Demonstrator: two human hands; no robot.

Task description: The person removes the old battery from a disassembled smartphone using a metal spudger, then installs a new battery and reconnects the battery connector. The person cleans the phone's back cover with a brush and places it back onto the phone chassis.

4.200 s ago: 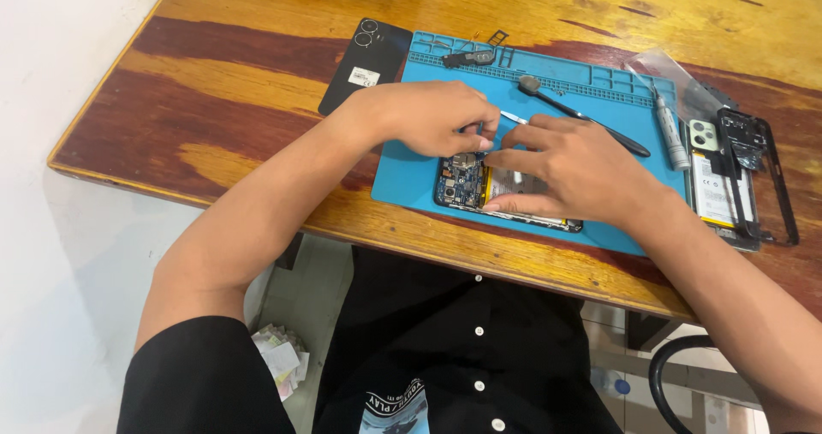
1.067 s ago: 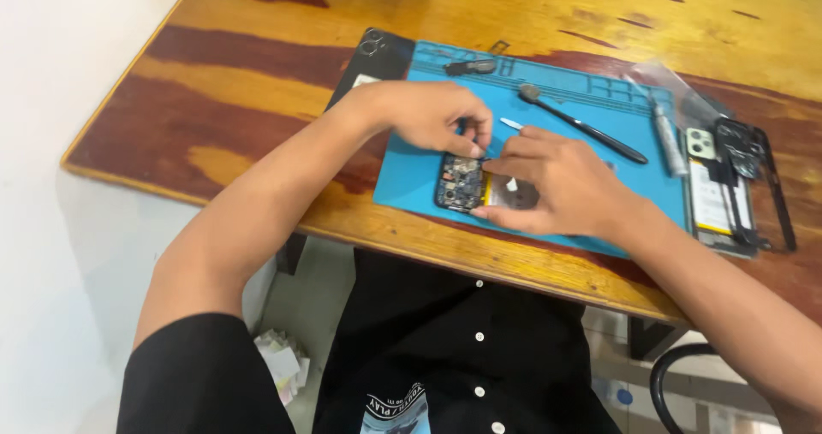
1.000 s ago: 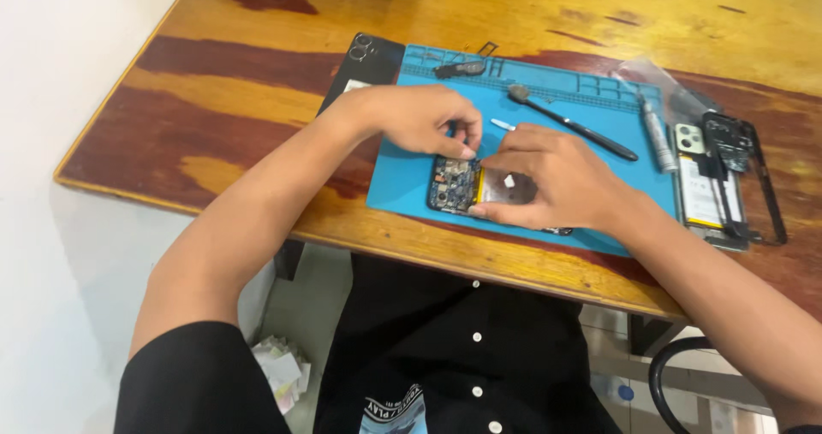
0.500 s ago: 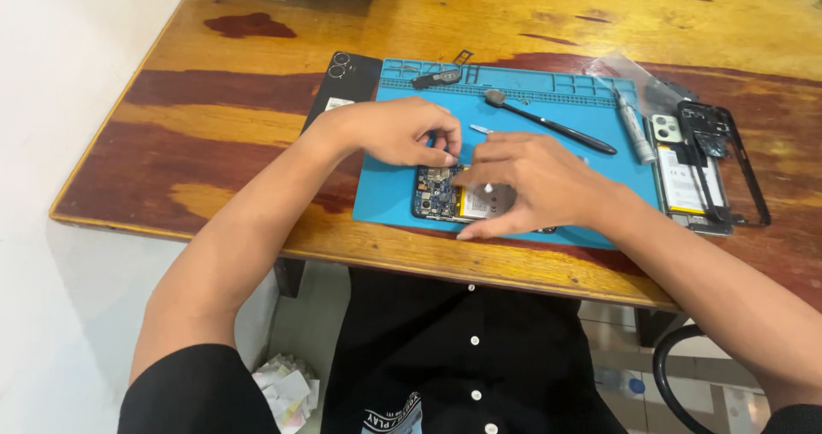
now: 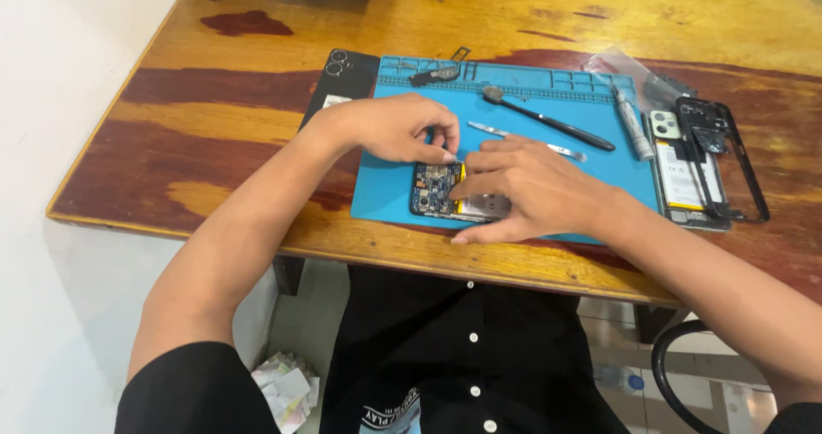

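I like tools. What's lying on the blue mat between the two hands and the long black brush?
In the head view, silver tweezers lie on the blue mat, between the hands and the black brush.

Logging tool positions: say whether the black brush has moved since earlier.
No. The black brush keeps its spot under the blue mat's top compartments; only the camera shifted.

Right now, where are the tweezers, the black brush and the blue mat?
tweezers (image 5: 524, 139), head view, middle of the metal arms
black brush (image 5: 548, 120), head view, its handle
blue mat (image 5: 385, 190), head view, bare left part
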